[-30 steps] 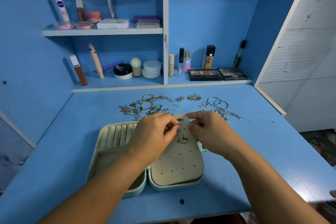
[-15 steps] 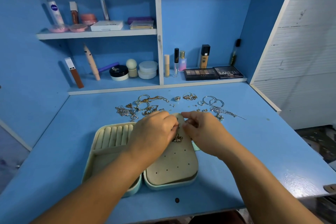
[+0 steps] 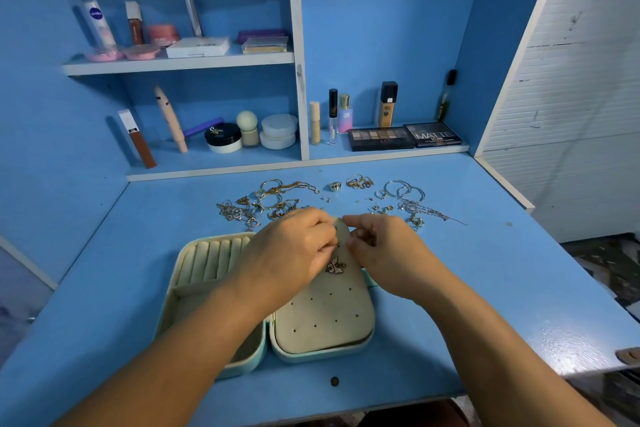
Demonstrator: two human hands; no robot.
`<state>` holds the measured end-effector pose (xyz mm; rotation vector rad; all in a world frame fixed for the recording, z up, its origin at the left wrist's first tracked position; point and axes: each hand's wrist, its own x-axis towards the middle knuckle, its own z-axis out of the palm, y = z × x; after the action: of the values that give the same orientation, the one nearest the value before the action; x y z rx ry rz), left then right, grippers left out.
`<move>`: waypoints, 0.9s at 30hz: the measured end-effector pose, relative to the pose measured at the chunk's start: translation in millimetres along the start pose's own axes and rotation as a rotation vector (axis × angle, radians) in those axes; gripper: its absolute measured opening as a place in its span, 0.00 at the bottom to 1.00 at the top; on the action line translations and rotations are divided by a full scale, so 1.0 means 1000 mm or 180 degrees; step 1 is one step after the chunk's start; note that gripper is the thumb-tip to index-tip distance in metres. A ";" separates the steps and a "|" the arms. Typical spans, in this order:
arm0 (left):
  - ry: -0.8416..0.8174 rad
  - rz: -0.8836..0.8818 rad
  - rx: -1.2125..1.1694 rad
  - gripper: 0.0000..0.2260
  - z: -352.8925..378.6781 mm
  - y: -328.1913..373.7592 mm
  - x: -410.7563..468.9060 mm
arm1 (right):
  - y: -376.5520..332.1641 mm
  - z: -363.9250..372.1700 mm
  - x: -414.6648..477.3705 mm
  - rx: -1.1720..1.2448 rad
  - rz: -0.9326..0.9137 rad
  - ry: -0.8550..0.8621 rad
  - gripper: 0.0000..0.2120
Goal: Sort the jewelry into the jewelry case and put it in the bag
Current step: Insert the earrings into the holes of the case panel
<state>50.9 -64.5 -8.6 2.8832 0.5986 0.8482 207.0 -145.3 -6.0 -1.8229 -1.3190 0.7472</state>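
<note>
Mint-green and lying open on the blue worktop (image 3: 485,288), the jewelry case (image 3: 322,354) sits squarely before a person whose two hands meet over its right half, a cream perforated panel (image 3: 325,315) meant for studs. The left hand (image 3: 287,250) draws its grip narrow, fingertips pinching a small piece (image 3: 334,245) too tiny to identify, at the panel's top end. The right hand (image 3: 384,250) curls its fingers close from the other side, seemingly to steady the panel or catch a backing, though whether its grip holds anything cannot be told. A butterfly-shaped earring (image 3: 335,266) is already seated on the panel just below the fingertips. The ring rolls (image 3: 211,260) in the case's left half look bare where visible. Beyond the case the unsorted jewelry (image 3: 273,201) lies spread in clusters within easy reach, gold pieces to the left, silver hoops and chains (image 3: 415,201) to the right. Most of the sorting appears to lie ahead, and no bag is in view.
</note>
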 end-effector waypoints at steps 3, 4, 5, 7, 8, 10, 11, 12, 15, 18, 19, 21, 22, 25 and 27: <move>-0.0032 -0.0274 -0.0331 0.04 -0.001 0.003 0.001 | -0.001 0.000 0.000 0.0062 -0.0048 0.0018 0.17; -0.0009 -0.0364 -0.0432 0.03 -0.001 0.004 0.001 | -0.002 0.000 0.000 0.0091 -0.0049 0.0020 0.17; 0.0007 -0.0456 -0.0542 0.03 -0.001 0.004 0.001 | -0.002 -0.001 0.000 0.0117 -0.0051 0.0020 0.17; -0.0019 -0.0608 -0.0720 0.02 -0.002 0.003 0.002 | -0.002 -0.001 0.000 0.0127 -0.0069 0.0000 0.17; -0.0077 -0.0655 -0.0754 0.01 -0.002 0.002 0.002 | -0.002 0.000 0.000 0.0110 -0.0086 -0.0002 0.17; -0.0200 -0.0666 -0.0742 0.03 -0.004 0.001 0.000 | 0.001 0.000 0.000 0.0084 -0.0095 0.0017 0.17; -0.0237 -0.0654 -0.0725 0.05 -0.004 0.001 -0.001 | 0.001 0.000 0.000 0.0094 -0.0094 0.0018 0.17; -0.0244 -0.0660 -0.0721 0.06 -0.005 0.003 -0.003 | 0.002 0.000 0.000 0.0154 -0.0094 0.0006 0.17; -0.0055 -0.0911 -0.0875 0.08 -0.008 0.007 -0.010 | -0.002 -0.002 -0.004 0.0612 -0.0127 -0.0039 0.17; 0.0232 -0.1160 -0.1036 0.08 -0.013 0.010 -0.014 | -0.007 -0.001 -0.006 0.1158 -0.0165 0.0037 0.17; 0.0290 -0.1214 -0.1092 0.08 -0.015 0.011 -0.015 | -0.008 0.001 -0.005 0.1403 -0.0136 0.0055 0.16; 0.0359 -0.1357 -0.1193 0.08 -0.022 0.015 -0.017 | -0.011 0.005 -0.005 0.2048 -0.0046 -0.0024 0.12; 0.0378 -0.1438 -0.1239 0.07 -0.027 0.018 -0.018 | -0.013 0.007 -0.005 0.2324 -0.0025 -0.0073 0.11; 0.0487 -0.1684 -0.1526 0.14 -0.041 0.020 -0.023 | -0.018 0.017 -0.008 0.2519 -0.0212 -0.0128 0.09; 0.0524 -0.1916 -0.1741 0.22 -0.048 0.016 -0.028 | -0.022 0.026 -0.011 0.2337 -0.0493 -0.0184 0.09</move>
<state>9.4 -92.1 20.4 1.9965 0.9922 0.9555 171.0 -145.2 -1.4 -1.1085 -1.0131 1.0333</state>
